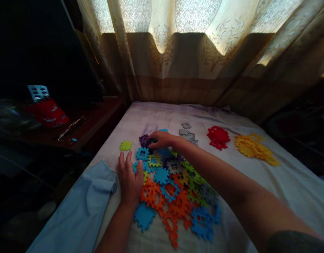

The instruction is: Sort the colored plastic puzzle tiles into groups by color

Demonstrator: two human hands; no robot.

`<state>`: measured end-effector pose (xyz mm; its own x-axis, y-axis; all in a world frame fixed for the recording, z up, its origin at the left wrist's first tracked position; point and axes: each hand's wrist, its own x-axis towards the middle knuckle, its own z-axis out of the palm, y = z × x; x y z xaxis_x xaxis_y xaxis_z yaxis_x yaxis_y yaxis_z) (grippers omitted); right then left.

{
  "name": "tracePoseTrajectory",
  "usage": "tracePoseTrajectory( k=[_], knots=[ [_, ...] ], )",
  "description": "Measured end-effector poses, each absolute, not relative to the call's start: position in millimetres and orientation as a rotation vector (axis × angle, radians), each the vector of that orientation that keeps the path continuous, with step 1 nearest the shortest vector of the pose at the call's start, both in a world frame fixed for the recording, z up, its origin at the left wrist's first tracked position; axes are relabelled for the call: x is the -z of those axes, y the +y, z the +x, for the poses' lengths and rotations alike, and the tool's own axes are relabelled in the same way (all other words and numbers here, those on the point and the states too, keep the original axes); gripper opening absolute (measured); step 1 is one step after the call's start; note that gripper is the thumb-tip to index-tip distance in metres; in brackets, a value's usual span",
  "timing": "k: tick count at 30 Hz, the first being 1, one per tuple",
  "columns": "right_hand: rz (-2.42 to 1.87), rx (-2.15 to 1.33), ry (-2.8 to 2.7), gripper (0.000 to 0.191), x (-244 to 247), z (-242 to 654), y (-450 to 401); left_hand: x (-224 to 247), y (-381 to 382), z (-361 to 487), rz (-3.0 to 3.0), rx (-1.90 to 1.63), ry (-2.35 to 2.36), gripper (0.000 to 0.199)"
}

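Note:
My right hand (161, 139) reaches across to the far left of a pile of toothed plastic building tiles. Its fingers are bent and closed on a dark purple building tile (144, 140); part of the grip is hidden. My left hand (130, 177) is open at the pile's left side, fingers apart, with its fingertips just below a lime green tile (125, 146). Between the hands lies a blue window tile (142, 153). Nearer me are orange tiles (156, 196), a solid blue tile (144, 216) and more lime green tiles (195, 191).
Grey tiles (188, 133), red tiles (218, 137) and yellow tiles (254, 147) lie in separate groups on the pale sheet (175, 114). A light blue cloth (82, 207) rests at the left edge. A dark wooden table (94, 123) holds a red pouch (49, 112).

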<state>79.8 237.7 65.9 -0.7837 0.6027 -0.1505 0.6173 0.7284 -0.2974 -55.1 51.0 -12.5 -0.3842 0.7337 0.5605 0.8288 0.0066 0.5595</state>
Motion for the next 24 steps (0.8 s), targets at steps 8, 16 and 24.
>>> tracePoseTrajectory(
  k=[8,16,24],
  knots=[
    [1.466,0.904,2.813,0.042,-88.4,187.4,251.4,7.8,51.5,-52.8,-1.691,1.213,-2.185,0.051],
    [2.198,0.313,2.41,0.061,-18.8,205.0,290.5,6.7,51.4,-54.1,-1.742,1.172,-2.209,0.053],
    [1.555,0.715,2.833,0.058,-35.6,197.9,212.2,9.0,54.1,-47.9,-1.803,1.023,-2.28,0.054]
  ],
)
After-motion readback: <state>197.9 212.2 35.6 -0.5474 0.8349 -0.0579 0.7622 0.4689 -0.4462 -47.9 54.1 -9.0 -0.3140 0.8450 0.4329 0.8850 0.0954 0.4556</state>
